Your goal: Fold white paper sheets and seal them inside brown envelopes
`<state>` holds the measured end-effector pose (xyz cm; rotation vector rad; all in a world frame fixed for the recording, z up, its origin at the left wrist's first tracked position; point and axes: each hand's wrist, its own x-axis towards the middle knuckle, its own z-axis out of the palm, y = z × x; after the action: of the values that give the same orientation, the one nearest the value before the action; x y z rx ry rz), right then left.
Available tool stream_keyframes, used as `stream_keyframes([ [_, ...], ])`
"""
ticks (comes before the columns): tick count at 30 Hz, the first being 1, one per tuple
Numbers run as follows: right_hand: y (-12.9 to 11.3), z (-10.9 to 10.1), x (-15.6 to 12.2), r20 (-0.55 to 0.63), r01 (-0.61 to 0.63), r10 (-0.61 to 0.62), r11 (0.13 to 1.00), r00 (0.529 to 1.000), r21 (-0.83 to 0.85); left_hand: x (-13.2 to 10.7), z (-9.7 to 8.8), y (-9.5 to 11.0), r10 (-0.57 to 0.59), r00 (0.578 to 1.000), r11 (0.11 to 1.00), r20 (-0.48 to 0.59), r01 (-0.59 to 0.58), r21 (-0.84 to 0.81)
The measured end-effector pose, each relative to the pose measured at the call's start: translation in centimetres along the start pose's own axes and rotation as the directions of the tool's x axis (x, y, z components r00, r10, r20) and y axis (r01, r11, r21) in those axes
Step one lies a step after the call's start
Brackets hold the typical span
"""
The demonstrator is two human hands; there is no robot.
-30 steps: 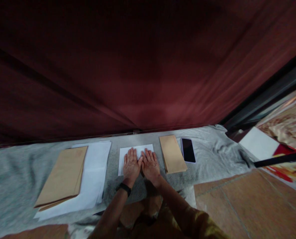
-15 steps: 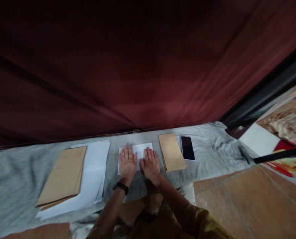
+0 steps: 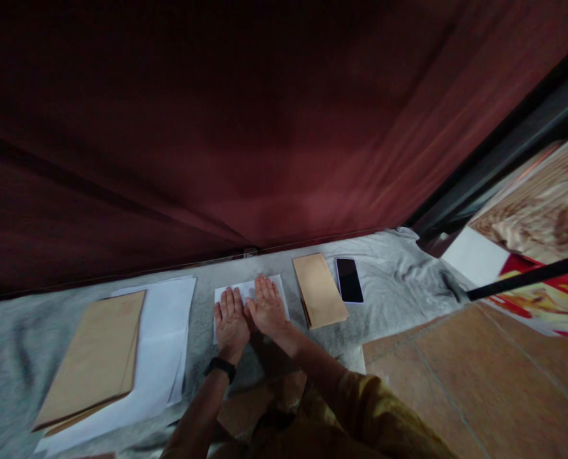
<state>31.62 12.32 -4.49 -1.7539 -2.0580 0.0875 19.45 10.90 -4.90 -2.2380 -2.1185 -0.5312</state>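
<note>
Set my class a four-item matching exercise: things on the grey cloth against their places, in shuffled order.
1. smartphone
2. larger brown envelopes
3. smaller brown envelopes
4. small white sheet

A. on large white sheets
B. under the left hand and right hand
C. rightmost of these four
D. between small white sheet and smartphone

1-C; 2-A; 3-D; 4-B

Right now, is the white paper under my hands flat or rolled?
Flat: the white paper shows straight edges on the gray cloth, beneath your left hand and right hand.

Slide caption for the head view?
Left hand and right hand rest on white rectangular paper between brown rectangular paper stacks.
</note>
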Motion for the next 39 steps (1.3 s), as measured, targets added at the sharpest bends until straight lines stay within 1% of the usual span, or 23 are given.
stream_keyframes([
  [2, -0.8, 0.7, 0.8, 0.011, 0.063, -0.063, 0.998, 0.998, 0.016, 0.0, 0.0, 0.0, 0.004, 1.0, 1.0, 0.023, -0.004, 0.021],
  [4, -0.7, 1.1, 1.1, 0.015, 0.1, -0.1, 0.995, 0.995, 0.017, 0.0, 0.0, 0.0, -0.008, 1.0, 1.0, 0.013, 0.008, 0.03],
  [8, 1.8, 0.6, 0.9, 0.022, 0.148, -0.148, 0.989, 0.989, 0.003, 0.2, 0.1, 0.3, -0.026, 0.999, 1.0, -0.032, 0.026, -0.001],
  [11, 3.6, -0.2, 0.8, 0.047, 0.104, -0.102, 0.994, 0.994, -0.032, 0.2, 0.0, 0.3, -0.062, 0.996, 0.998, -0.056, 0.061, -0.019],
  [14, 4.6, -0.8, 0.7, 0.079, 0.053, -0.048, 0.997, 0.996, -0.056, -0.1, -0.2, -0.3, -0.081, 0.994, 0.997, -0.077, 0.08, -0.016],
  [20, 4.7, -0.9, 0.7, 0.097, 0.011, -0.005, 0.998, 0.995, -0.061, -1.5, -1.4, -2.6, -0.101, 0.992, 0.995, -0.077, 0.103, 0.012],
  [22, 4.7, -0.7, 0.7, 0.091, 0.01, -0.004, 0.998, 0.996, -0.066, -2.2, -2.0, -2.7, -0.096, 0.991, 0.995, -0.096, 0.099, 0.022],
  [24, 4.6, -0.6, 0.7, 0.083, 0.012, -0.007, 0.998, 0.997, -0.065, -3.2, -2.4, -2.1, -0.053, 0.992, 0.998, -0.118, 0.057, 0.029],
  [25, 4.6, -0.5, 0.6, 0.079, 0.012, -0.007, 0.998, 0.997, -0.063, -3.8, -2.5, -1.5, 0.002, 0.995, 1.0, -0.104, 0.002, 0.03],
  [27, 4.7, -0.5, 0.5, 0.07, 0.01, -0.006, 0.998, 0.998, -0.056, -5.0, -2.4, -0.3, 0.143, 0.989, 0.99, -0.028, -0.143, 0.022],
  [28, 4.7, -0.5, 0.5, 0.066, 0.008, -0.005, 0.999, 0.998, -0.053, -5.6, -2.3, 0.3, 0.196, 0.981, 0.98, 0.016, -0.196, 0.018],
  [29, 4.7, -0.7, 0.6, 0.066, 0.007, -0.003, 0.999, 0.998, -0.05, -6.1, -2.1, 0.7, 0.224, 0.973, 0.974, 0.052, -0.226, 0.019],
  [31, 4.7, -1.3, 1.0, 0.084, 0.006, -0.002, 0.999, 0.996, -0.045, -6.9, -1.7, 1.0, 0.242, 0.964, 0.969, 0.107, -0.246, 0.025],
  [33, 4.6, -2.3, 1.9, 0.142, -0.005, 0.011, 0.999, 0.99, -0.044, -7.3, -1.5, 0.8, 0.241, 0.96, 0.969, 0.144, -0.247, 0.023],
  [35, 4.4, -3.4, 3.4, 0.244, -0.042, 0.053, 0.998, 0.968, -0.049, -7.3, -1.6, 0.4, 0.239, 0.957, 0.97, 0.164, -0.243, 0.009],
  [36, 4.3, -3.9, 4.2, 0.302, -0.075, 0.085, 0.996, 0.949, -0.045, -7.3, -1.7, 0.3, 0.236, 0.957, 0.971, 0.166, -0.239, 0.0],
  [39, 4.2, -5.1, 6.7, 0.372, -0.113, 0.117, 0.993, 0.921, -0.033, -7.2, -2.1, 0.0, 0.245, 0.955, 0.969, 0.165, -0.244, -0.028],
])
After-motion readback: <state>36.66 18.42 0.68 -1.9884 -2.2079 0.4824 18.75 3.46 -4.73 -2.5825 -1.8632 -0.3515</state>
